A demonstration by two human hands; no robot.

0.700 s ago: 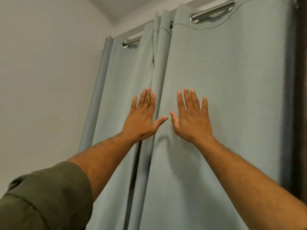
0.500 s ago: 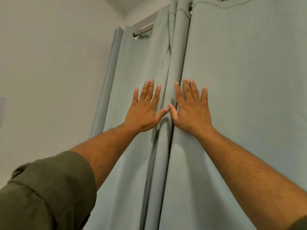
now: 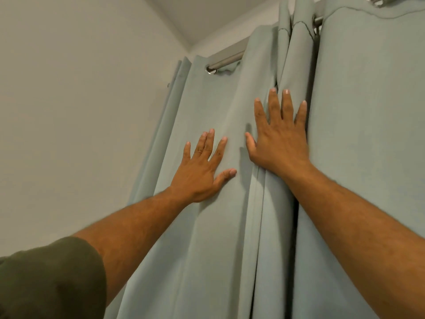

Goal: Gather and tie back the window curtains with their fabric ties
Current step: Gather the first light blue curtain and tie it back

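Two pale green curtains hang from a metal rod (image 3: 226, 61). The left curtain (image 3: 207, 102) falls in folds beside the wall; the right curtain (image 3: 368, 111) is a wide flat panel. My left hand (image 3: 202, 166) lies flat on the left curtain with fingers straight and spread. My right hand (image 3: 279, 137) presses flat, fingers straight, on the bunched folds where the two curtains meet, higher than the left hand. A dark gap shows between the panels below my right wrist. No fabric tie is in view.
A plain white wall (image 3: 80, 111) stands to the left of the curtains, meeting the ceiling (image 3: 202, 17) above. My olive sleeve (image 3: 50, 279) fills the bottom left corner.
Both hands have slid left along the fabric, pushing the meeting edges into tighter folds. My right hand now sits higher than my left, and the two thumbs have come apart.
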